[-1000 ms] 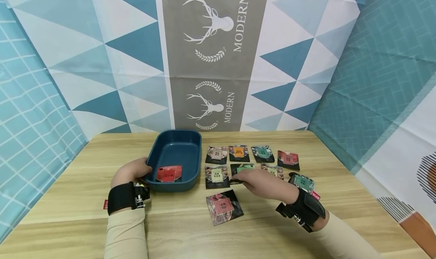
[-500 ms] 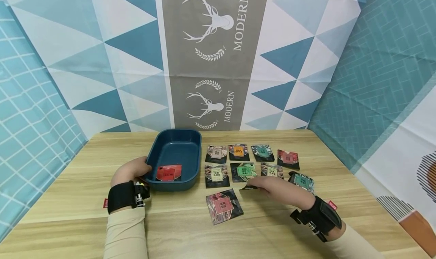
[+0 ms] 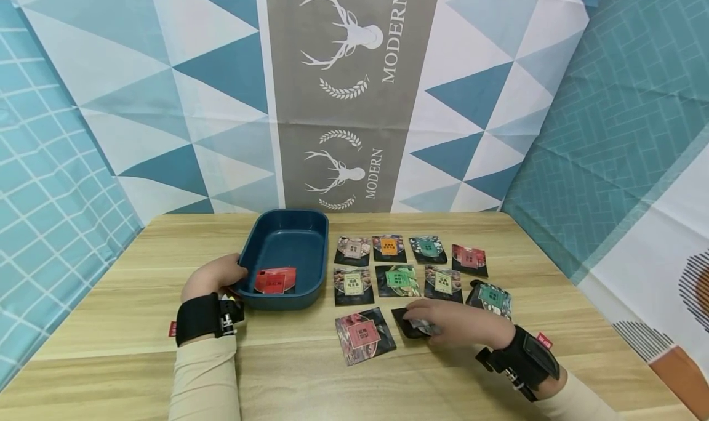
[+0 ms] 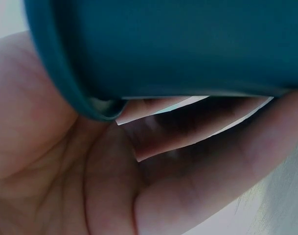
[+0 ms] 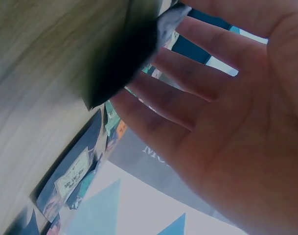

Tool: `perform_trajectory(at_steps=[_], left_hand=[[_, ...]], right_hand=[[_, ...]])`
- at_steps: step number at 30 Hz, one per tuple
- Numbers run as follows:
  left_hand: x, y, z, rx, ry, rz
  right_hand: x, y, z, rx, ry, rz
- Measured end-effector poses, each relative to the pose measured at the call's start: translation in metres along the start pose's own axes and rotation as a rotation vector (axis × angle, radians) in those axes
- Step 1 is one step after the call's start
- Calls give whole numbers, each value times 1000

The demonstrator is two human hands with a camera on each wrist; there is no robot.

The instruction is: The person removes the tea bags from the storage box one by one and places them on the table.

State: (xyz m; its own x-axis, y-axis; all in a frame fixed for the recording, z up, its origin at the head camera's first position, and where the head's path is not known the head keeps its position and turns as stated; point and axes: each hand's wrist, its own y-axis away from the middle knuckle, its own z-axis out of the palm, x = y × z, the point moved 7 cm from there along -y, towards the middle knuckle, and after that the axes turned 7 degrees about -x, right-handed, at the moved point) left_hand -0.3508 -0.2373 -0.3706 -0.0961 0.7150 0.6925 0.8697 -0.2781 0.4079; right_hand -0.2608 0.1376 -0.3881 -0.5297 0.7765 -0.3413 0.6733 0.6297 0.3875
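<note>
My left hand (image 3: 217,274) grips the left rim of a deep blue rectangular tub (image 3: 299,301). In the left wrist view, the thumb side lies at the rim and the fingers (image 4: 212,171) pass under the wall. Inside the tub lies a red sachet (image 3: 275,280). My right hand (image 3: 462,324) pinches a dark sachet (image 3: 407,324) low over the table; its right part is hidden under the fingers. The right wrist view shows the fairly straight fingers (image 5: 163,103) behind this dark packet (image 5: 124,68). Just left of it, a pink-labelled sachet (image 3: 364,336) lies tilted.
Behind the right hand, several sachets lie in rough rows, including a green-labelled one (image 3: 399,279), an orange-labelled one (image 3: 389,248) and a red one (image 3: 469,259). A teal-labelled sachet (image 3: 492,296) sits near the right wrist. Patterned cloth (image 3: 354,101) hangs behind the wooden table (image 3: 299,372).
My right hand has drawn back toward me and to the right with the dark sachet, uncovering the green-labelled sachet. The sachet now lies flatter. My left hand and the tub stay put.
</note>
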Motion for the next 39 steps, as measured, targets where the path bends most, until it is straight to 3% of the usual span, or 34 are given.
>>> perform_trajectory(at_steps=[6,17,24,33,39], left_hand=[[0,0,0,-2,1,1],[-1,-2,1,-4,22,-1],[-2,-2,1,4,15,0],[-2,-2,3,-20,32,14],[-3,-2,1,-20,48,2]], right_hand=[[-2,0,3,1,100,-10],[-8,-8,-5,18,120,-34],[-39,-24,-31,24,219,-127],[-82,-56,-48,27,276,-205],[-105,-85,-66,121,278,-265]])
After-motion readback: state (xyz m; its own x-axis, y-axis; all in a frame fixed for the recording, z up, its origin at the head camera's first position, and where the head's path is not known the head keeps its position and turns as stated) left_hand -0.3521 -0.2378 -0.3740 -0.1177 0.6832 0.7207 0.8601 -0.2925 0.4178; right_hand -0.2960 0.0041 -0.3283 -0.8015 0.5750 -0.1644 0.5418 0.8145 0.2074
